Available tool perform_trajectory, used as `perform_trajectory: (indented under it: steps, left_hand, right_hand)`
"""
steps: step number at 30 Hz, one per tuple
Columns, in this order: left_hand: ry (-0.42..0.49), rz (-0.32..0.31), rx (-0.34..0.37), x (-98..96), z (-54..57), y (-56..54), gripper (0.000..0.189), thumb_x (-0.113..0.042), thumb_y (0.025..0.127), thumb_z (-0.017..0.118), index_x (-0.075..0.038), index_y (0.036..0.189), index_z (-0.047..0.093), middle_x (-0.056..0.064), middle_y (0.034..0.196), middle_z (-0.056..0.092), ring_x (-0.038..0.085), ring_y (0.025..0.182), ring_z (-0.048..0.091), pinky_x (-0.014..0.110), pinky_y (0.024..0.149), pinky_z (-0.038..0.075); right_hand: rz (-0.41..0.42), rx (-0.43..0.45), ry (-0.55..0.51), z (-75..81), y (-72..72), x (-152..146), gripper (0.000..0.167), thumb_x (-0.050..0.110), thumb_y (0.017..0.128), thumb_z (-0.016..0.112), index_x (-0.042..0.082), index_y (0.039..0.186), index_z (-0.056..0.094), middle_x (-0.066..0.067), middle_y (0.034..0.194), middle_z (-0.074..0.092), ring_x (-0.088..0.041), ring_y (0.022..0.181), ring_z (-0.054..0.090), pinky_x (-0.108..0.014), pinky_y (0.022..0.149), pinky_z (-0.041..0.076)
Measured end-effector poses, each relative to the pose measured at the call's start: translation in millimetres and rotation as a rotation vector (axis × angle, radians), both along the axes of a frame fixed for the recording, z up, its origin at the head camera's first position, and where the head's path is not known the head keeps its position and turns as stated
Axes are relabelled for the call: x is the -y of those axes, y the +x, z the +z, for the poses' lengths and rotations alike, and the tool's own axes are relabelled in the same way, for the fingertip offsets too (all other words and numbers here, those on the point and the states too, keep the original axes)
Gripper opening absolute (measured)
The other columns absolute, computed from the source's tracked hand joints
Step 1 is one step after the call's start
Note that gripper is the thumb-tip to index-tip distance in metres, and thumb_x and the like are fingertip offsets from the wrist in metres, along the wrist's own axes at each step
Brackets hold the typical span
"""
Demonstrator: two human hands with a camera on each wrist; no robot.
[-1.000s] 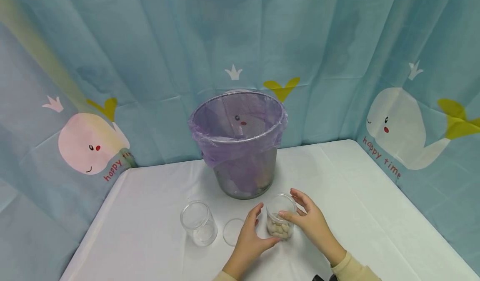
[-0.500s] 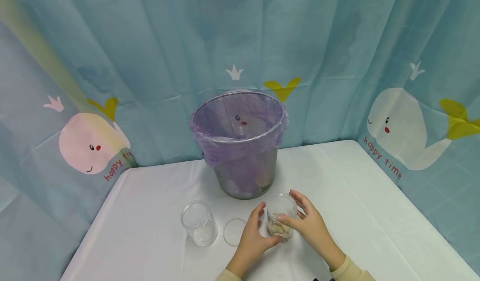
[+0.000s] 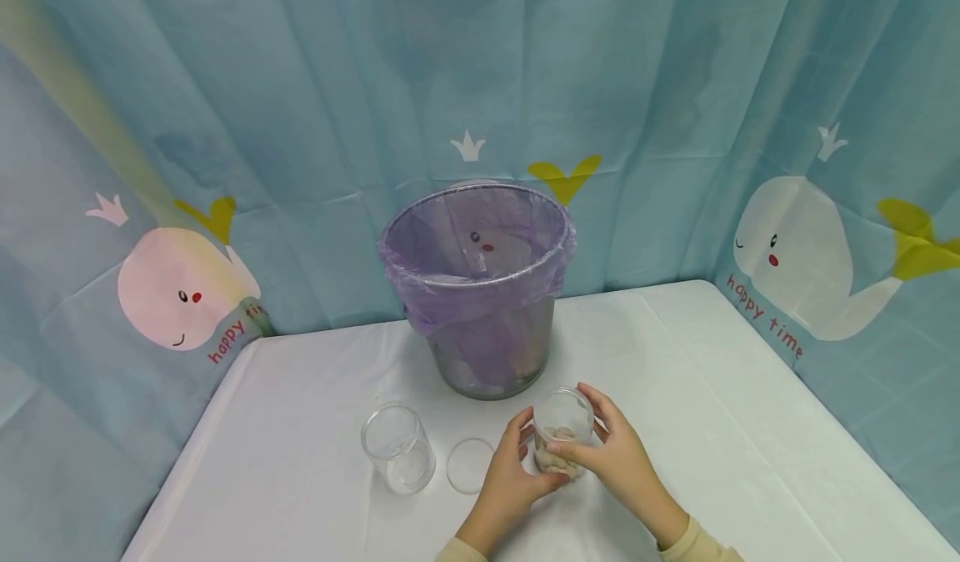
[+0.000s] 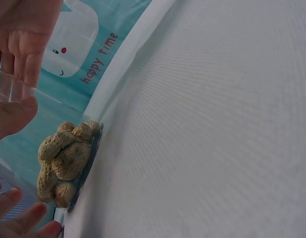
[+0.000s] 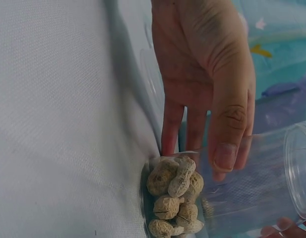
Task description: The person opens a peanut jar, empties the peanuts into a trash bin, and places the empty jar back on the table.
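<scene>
A clear jar [image 3: 564, 416] with several unshelled peanuts [image 5: 178, 181] at its bottom stands upright between my hands, its base at the white table. My right hand [image 3: 621, 454] holds it, thumb across the near side and fingers round the far right side. From the left, my left hand [image 3: 508, 474] grips the jar, thumb low near the base. The right wrist view shows the left hand [image 5: 207, 84] large, with its thumb on the jar wall. In the left wrist view, the right hand [image 4: 26, 44] appears at top left and left-hand fingers [image 4: 26, 218] at bottom left.
A second clear jar [image 3: 397, 445] stands to the left. Between it and my left hand lies a thin clear disc [image 3: 467, 465], possibly a lid. Behind is a bin lined with a purple bag [image 3: 480, 295]. Blue curtains [image 3: 645, 87] enclose the white tabletop [image 3: 292, 445].
My left hand has closed in against the jar from the left. The right thumb has shifted slightly left and down across its near side. The jar has barely moved.
</scene>
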State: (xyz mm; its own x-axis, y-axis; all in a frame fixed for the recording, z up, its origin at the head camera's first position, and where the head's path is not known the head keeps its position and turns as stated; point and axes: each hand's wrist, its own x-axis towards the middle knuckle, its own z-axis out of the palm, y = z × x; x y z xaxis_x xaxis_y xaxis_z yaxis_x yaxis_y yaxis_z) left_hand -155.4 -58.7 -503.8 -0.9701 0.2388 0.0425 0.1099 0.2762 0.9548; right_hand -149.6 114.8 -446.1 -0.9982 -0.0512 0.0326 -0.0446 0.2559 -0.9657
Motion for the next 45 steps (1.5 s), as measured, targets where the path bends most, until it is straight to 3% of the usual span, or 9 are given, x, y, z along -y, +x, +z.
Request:
perform_trajectory:
  steps: [12,19,35,45]
  left_hand:
    - [0.028,-0.041,0.037,-2.8,1.3,1.3,0.096,-0.015,0.076,0.085,-0.001,0.152,0.028,0.024,0.156,0.036,0.044,0.140,0.042,0.058,0.117,0.036]
    - [0.030,-0.036,0.037,-4.1,0.6,0.3,0.097,-0.017,0.077,0.086,-0.003,0.153,0.028,0.023,0.153,0.040,0.042,0.139,0.044,0.056,0.117,0.037]
    - [0.038,-0.019,0.062,-10.2,-4.1,-4.9,0.094,-0.020,0.076,0.086,-0.008,0.152,0.032,0.011,0.147,0.051,0.031,0.137,0.048,0.052,0.119,0.035]
    - [0.008,0.002,0.027,-9.3,-2.5,-0.9,0.091,-0.023,0.075,0.087,-0.011,0.150,0.036,0.012,0.142,0.055,0.037,0.135,0.049,0.060,0.115,0.038]
  right_hand:
    - [0.007,-0.022,0.038,-2.2,1.7,0.9,0.091,0.021,0.075,0.087,0.002,0.149,0.037,-0.021,0.152,0.042,-0.043,0.143,0.037,-0.062,0.117,0.034]
    - [0.006,-0.027,0.043,-1.8,1.1,2.6,0.095,0.022,0.075,0.087,0.000,0.150,0.035,-0.023,0.155,0.037,-0.045,0.144,0.034,-0.062,0.117,0.033]
    - [-0.036,-0.028,0.062,-0.2,1.2,6.1,0.089,0.023,0.075,0.087,0.002,0.148,0.040,-0.020,0.149,0.047,-0.041,0.138,0.044,-0.062,0.117,0.034]
    - [-0.042,-0.033,0.038,1.1,2.1,6.8,0.086,0.024,0.076,0.086,0.004,0.147,0.041,-0.020,0.148,0.048,-0.041,0.139,0.044,-0.060,0.116,0.035]
